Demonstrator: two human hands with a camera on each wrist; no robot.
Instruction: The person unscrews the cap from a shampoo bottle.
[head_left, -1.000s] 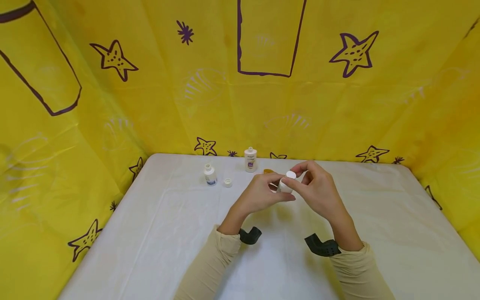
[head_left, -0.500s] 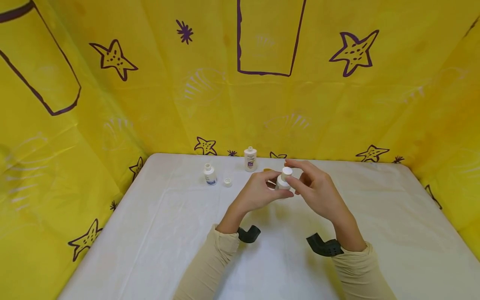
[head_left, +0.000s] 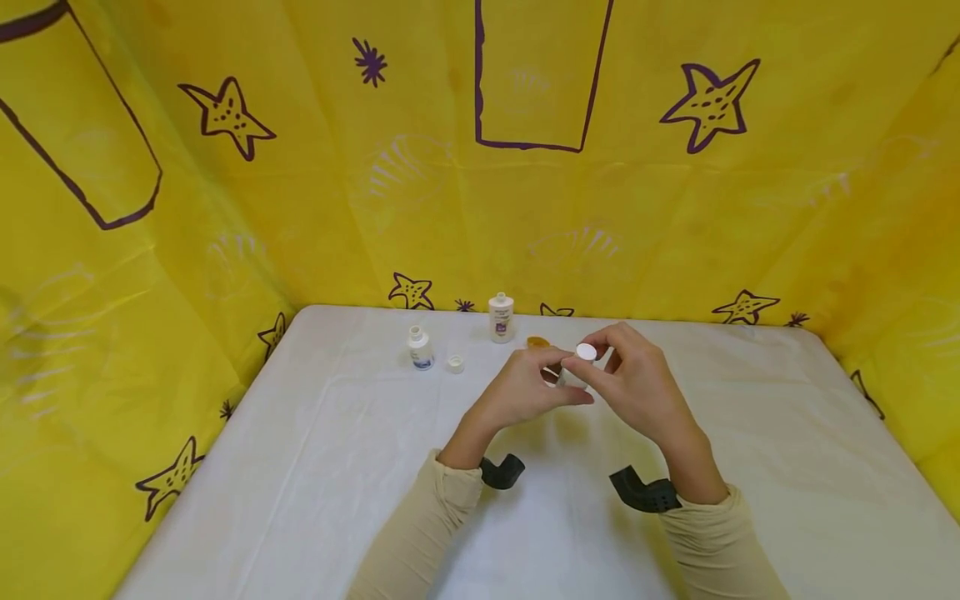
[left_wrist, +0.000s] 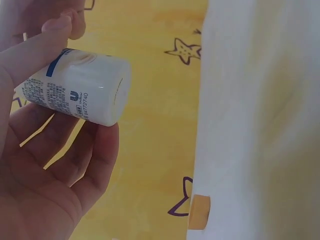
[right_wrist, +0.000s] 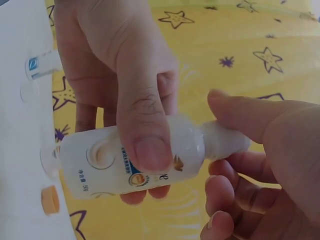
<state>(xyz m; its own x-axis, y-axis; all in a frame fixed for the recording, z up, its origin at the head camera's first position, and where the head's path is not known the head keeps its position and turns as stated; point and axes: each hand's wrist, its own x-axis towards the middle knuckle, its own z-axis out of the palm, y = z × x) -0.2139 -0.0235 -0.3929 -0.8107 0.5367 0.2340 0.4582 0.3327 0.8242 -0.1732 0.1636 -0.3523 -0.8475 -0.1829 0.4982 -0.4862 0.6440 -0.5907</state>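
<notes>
My left hand [head_left: 517, 387] grips a small white lotion bottle [right_wrist: 90, 160] round its body, above the table. In the right wrist view the bottle's label shows a gold bird mark and a blue patch. Its flat base faces the left wrist view, where the left fingers [left_wrist: 102, 160] lie along one side and the thumb on the other. With thumb and fingers my right hand [head_left: 637, 379] pinches the white cap [head_left: 587, 352], which sits on the bottle's neck. The top of the cap tilts toward the head camera.
An uncapped white bottle with a blue label [head_left: 421, 354] stands on the white-covered table [head_left: 315, 467], beside a loose white cap [head_left: 455, 364]. Another uncapped bottle with a purple label [head_left: 501, 318] stands farther back. An orange cap [head_left: 537, 342] lies behind the left hand. Yellow cloth [head_left: 480, 217] hangs behind.
Half a second ago the right index finger was lifted off the cap and the bottle stood more upright. Now the fingers are back on the cap, and both hands sit slightly lower.
</notes>
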